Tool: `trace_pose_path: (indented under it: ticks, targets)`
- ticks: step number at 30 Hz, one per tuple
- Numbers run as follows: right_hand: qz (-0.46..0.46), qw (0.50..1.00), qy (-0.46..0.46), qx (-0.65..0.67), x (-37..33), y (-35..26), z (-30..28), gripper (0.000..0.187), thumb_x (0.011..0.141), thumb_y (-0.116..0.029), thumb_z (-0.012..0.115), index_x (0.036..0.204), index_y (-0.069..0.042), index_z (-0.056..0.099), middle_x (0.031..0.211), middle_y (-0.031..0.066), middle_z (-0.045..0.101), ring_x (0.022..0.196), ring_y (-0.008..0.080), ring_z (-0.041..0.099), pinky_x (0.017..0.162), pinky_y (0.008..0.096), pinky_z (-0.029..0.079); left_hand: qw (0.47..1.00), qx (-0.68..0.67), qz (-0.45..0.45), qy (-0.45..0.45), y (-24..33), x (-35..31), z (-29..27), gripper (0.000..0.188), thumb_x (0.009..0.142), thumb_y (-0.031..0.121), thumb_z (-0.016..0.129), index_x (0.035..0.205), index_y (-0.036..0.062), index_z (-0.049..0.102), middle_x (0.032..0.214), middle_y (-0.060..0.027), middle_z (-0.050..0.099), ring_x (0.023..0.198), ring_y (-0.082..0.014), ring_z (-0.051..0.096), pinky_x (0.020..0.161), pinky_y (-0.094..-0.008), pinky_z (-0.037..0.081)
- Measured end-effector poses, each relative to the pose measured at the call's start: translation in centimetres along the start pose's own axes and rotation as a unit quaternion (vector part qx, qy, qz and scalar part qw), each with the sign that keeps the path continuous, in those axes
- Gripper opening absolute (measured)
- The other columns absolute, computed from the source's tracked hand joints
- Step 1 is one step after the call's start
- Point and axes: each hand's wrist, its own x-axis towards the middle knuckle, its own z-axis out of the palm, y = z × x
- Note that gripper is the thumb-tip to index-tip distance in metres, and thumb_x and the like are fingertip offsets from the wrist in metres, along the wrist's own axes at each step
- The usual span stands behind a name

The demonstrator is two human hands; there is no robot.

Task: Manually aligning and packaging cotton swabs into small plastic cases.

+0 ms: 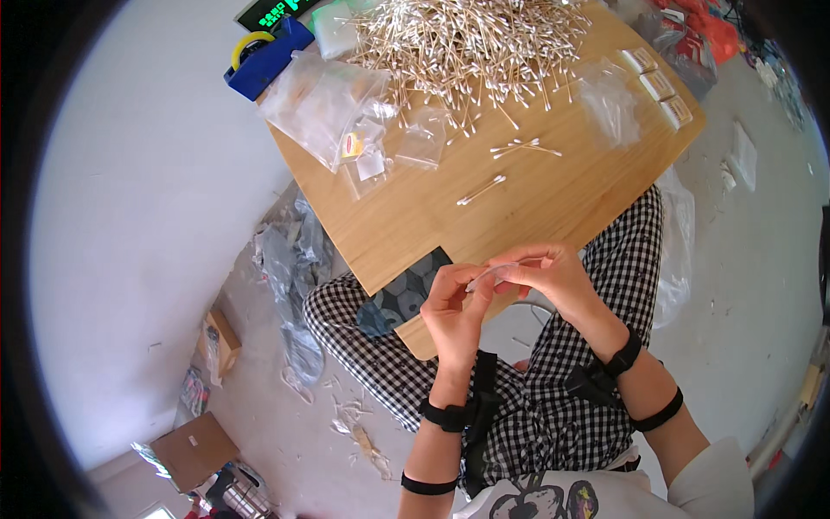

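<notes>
Above the near edge of the wooden table (553,195), my left hand (454,316) and my right hand (558,281) meet. Thumbs and fingers of both pinch a small clear plastic bag (493,273), stretched between them; the fingers partly cover it. Beyond my hands lie a few loose cotton swabs (481,190) side by side, and further off several more cross each other (526,149). A large heap of cotton swabs (471,43) covers the table's far side. Small clear bags (422,144) lie at the left, near a larger translucent bag (316,104).
A blue tape dispenser (272,62) stands at the far left corner. Three small packs (657,85) line the right edge beside a crumpled clear bag (610,104). A dark patterned flat piece (402,294) lies at the near left edge. Grey plastic (294,277) litters the floor.
</notes>
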Motion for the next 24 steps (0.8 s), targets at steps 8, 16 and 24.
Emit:
trace_pose_path:
  ticks: [8,16,24]
  targets:
    - [0.043,0.999,-0.001,-0.005,0.4,-0.7,-0.1,0.022,0.088,-0.015,0.070,0.105,-0.001,0.072,0.094,0.0097,0.073,0.083,0.0144,0.071,0.060,0.0210,0.051,0.997,-0.069,-0.033,-0.018,-0.8,0.1,-1.0,0.017,0.093,0.004,0.064,0.106,-0.0027,0.070,0.105,-0.0068,0.063,0.097,-0.0130,0.058,0.086,-0.0251,0.047]
    - [0.036,0.999,0.002,-0.012,0.3,-1.1,0.2,0.026,0.090,-0.017,0.069,0.108,0.001,0.069,0.098,0.0115,0.072,0.086,0.0188,0.072,0.063,0.0227,0.054,0.995,-0.081,-0.026,-0.058,-1.7,0.2,-1.8,0.027,0.099,0.009,0.052,0.116,-0.0074,0.063,0.119,-0.0122,0.060,0.110,-0.0211,0.059,0.094,-0.0357,0.051]
    - [0.011,1.000,0.011,-0.026,-0.1,-0.4,0.2,0.025,0.091,-0.014,0.067,0.110,0.002,0.068,0.103,0.0100,0.071,0.088,0.0176,0.071,0.063,0.0223,0.054,0.997,-0.053,0.024,-0.056,-0.4,-0.1,-0.9,0.030,0.092,-0.002,0.059,0.122,-0.0056,0.061,0.121,-0.0120,0.061,0.113,-0.0209,0.058,0.097,-0.0353,0.049]
